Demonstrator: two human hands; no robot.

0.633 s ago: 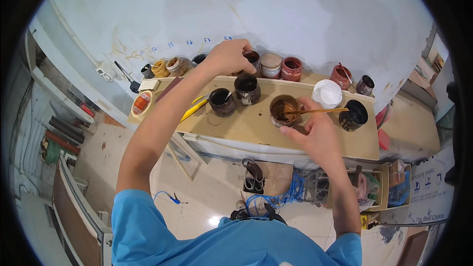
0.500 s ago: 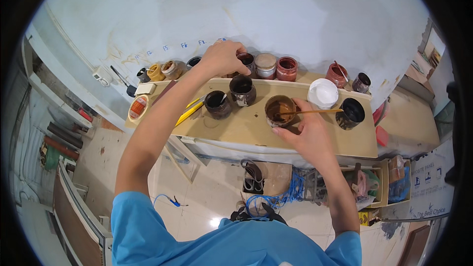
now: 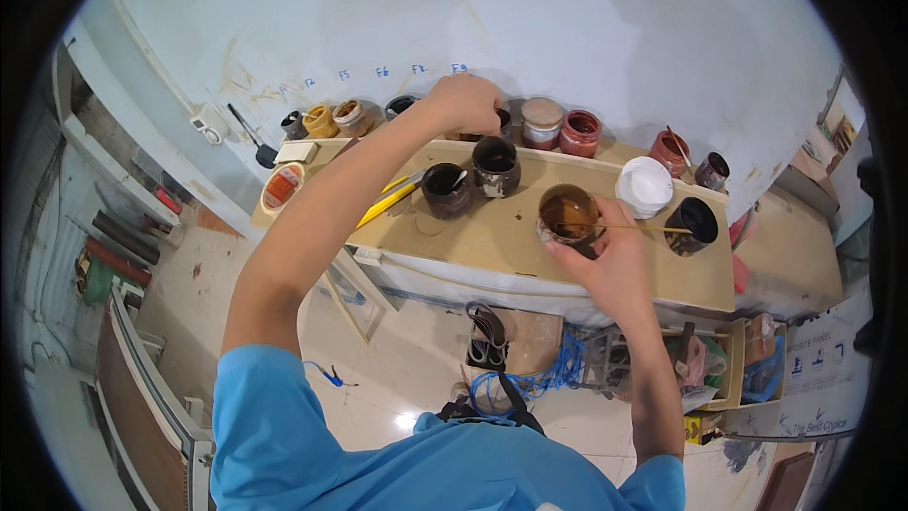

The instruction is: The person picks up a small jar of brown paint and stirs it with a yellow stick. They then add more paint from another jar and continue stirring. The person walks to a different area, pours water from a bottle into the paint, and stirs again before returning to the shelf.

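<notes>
My right hand (image 3: 610, 260) is closed around a jar (image 3: 560, 238) with brown paint inside, tilted slightly so its mouth faces me. A thin wooden stick (image 3: 653, 228) rests in that jar and sticks out to the right over my hand. My left hand (image 3: 463, 104) reaches to the row of jars along the wall, fingers curled downward; what they hold is hidden behind the hand. Just in front of it stand two dark jars, one (image 3: 496, 167) streaked with white, the other (image 3: 445, 191) with a pale-tipped stick inside.
Right of my right hand are a white tub (image 3: 644, 187) and a black pot (image 3: 691, 226). Along the wall stand a lidded jar (image 3: 542, 123), a dark red jar (image 3: 580, 133) and a yellow jar (image 3: 320, 121). Yellow-handled tools (image 3: 388, 201) lie left on the bench (image 3: 492, 251).
My view has shifted, so the bench sits further right in the picture. My left hand's fingers have curled in more. My right hand still holds the jar, now tilted a little more toward me.
</notes>
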